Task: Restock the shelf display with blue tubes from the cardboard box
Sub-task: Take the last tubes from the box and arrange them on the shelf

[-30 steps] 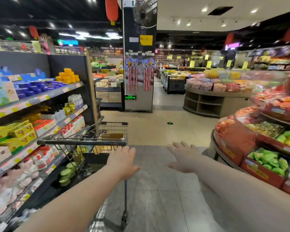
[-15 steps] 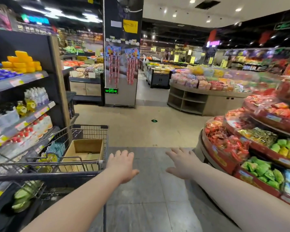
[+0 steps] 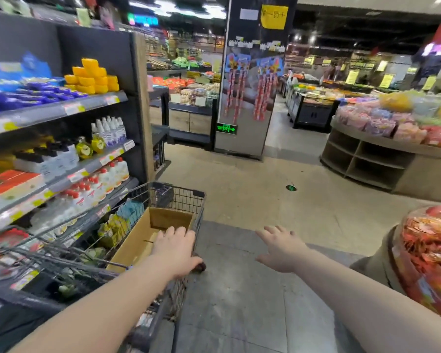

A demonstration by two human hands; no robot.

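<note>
1. The left hand (image 3: 175,250) lay palm down on the right rim of a wire shopping cart (image 3: 186,197), at its near corner, with the fingers reaching over the edge toward the inside. Whether the fingers closed around the wire, I cannot tell; the thumb rested near a dark corner cap.
2. The right hand (image 3: 280,249) was in the air above the grey floor (image 3: 239,301), wide, with the fingers spread and the palm down. It held nothing and touched nothing.
3. The cardboard box (image 3: 148,238) stood inside the cart, against its right side, just beside the left hand. Its top was open, and the part of its inside that showed was bare brown cardboard. Blue tubes could not be made out in it.
4. The shelf unit (image 3: 61,110) stood to the left of the cart. On its top shelf were flat blue packages (image 3: 43,91) and, to their right, a stack of yellow blocks (image 3: 92,77). The blur did not let me say if the blue packages were tubes.
5. On the shelf below stood white spray bottles (image 3: 110,129), and lower still, white bottles with red caps (image 3: 97,184).
6. At the right edge, near the right forearm, was a round display with red packets (image 3: 428,248).
</note>
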